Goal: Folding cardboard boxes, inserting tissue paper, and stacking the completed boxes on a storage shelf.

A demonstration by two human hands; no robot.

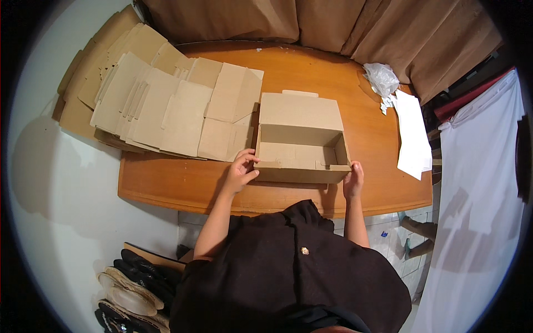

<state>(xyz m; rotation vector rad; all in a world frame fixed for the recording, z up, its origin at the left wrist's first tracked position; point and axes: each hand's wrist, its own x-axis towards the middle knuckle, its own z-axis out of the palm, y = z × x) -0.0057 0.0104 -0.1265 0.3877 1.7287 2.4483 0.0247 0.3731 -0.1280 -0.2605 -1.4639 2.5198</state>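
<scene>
An open cardboard box (300,176) stands on the wooden table in front of me. Its lid flap (301,111) is raised at the far side, with a small tab along the top edge, and I see nothing inside. At the near left corner, my left hand (242,171) is closed with bent fingers against the box's side. My right hand (354,178) grips the near right corner, its fingers partly hidden by the box wall. Just left of the box lies a pile of flattened cardboard boxes (183,111), creased and overlapping.
White paper sheets (412,136) and a crumpled clear plastic bag (381,79) lie at the wooden table's (166,180) right end. Brown curtains (327,25) hang behind, and a white cloth (472,194) at right. Shoes (133,288) are stacked at lower left. A person's feet (419,236) show beyond the table.
</scene>
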